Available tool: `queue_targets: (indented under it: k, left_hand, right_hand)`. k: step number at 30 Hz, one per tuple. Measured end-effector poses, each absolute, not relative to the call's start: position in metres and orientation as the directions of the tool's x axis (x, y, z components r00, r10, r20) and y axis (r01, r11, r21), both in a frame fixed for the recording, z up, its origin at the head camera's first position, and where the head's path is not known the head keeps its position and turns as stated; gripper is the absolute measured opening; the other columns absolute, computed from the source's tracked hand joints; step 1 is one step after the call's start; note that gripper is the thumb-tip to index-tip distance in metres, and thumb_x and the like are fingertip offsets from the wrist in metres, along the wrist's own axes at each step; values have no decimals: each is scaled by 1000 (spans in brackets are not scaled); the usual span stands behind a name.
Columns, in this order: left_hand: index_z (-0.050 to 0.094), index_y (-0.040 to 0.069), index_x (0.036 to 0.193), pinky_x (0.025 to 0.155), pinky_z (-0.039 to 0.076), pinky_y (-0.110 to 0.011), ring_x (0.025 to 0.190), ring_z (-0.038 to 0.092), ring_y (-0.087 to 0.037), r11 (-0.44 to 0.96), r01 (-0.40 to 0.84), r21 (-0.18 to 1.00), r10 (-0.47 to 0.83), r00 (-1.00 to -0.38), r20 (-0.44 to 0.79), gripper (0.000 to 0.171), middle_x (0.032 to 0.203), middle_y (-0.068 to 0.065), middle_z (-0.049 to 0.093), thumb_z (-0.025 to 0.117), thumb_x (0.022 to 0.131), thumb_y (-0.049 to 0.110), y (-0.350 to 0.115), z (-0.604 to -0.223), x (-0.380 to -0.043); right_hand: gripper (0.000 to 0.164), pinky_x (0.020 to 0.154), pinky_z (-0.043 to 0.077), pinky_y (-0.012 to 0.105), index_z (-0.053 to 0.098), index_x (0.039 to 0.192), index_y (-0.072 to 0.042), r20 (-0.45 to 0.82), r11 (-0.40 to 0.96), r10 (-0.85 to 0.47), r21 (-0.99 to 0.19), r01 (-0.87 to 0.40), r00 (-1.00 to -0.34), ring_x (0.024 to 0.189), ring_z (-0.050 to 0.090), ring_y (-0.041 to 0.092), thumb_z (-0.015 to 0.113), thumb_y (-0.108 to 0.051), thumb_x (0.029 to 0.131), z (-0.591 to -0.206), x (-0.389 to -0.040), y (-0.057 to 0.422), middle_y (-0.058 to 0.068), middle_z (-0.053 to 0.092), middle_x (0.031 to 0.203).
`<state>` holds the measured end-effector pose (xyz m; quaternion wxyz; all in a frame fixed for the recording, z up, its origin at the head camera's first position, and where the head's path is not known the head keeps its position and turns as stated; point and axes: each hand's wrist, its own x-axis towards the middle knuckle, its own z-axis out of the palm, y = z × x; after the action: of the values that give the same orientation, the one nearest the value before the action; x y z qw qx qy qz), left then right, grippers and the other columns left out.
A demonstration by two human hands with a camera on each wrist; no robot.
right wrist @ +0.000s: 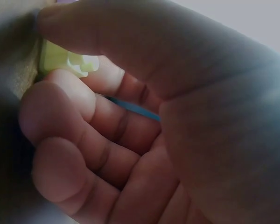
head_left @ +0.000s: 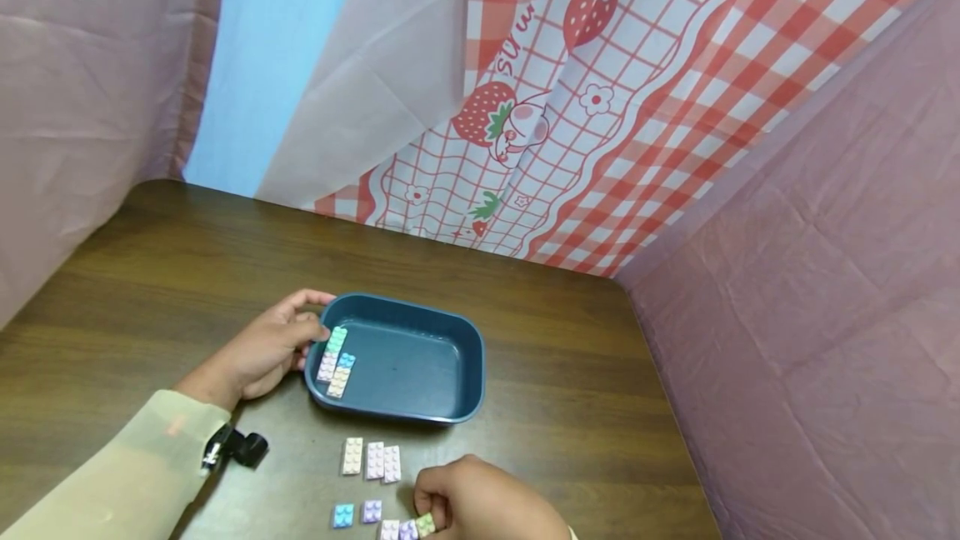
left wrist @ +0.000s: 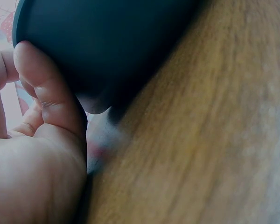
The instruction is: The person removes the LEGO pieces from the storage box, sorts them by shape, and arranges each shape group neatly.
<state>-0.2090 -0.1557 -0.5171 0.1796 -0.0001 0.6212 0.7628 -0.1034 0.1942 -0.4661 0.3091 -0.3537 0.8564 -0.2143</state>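
My left hand (head_left: pixel 273 348) grips the left end of a dark blue plastic tray (head_left: pixel 468 419), its thumb at the rim; in the left wrist view a fingertip shows under the tray's end. Inside, along the left wall, lie building bricks: a mint green brick (head_left: pixel 337 339), a pale pink one (head_left: pixel 327 367), a blue one (head_left: pixel 347 361) and a cream one (head_left: pixel 338 382). At the front, my right hand (head_left: pixel 487 502) pinches a lime green building brick (head_left: pixel 425 524) between thumb and finger. Beside that brick are a purple brick (head_left: pixel 407 531) and a pale pink brick (head_left: pixel 389 531).
Between tray and front edge, a cream brick (head_left: pixel 352 456) and two pale pink bricks (head_left: pixel 375 460) lie on the wooden table (head_left: pixel 570 382). Nearer are a blue brick (head_left: pixel 342 515) and a lilac brick (head_left: pixel 371 512). Cloth curtains (head_left: pixel 810 273) surround the table.
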Motion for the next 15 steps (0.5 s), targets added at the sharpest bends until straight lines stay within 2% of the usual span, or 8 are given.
queue_targets:
  k: [15]
  left_hand:
    - [37,14,150,59,57,-28,78,60,-18,-168,-279,945,279,-933,-226,60,117,-20,60,63,96,8,-155,-516,-209]
  right_hand:
    - [24,51,41,16,63,90,-27,-390,673,-725,-577,-462,-568,59,47,-8,86,-25,85,-468,-103,190,-21,49,67]
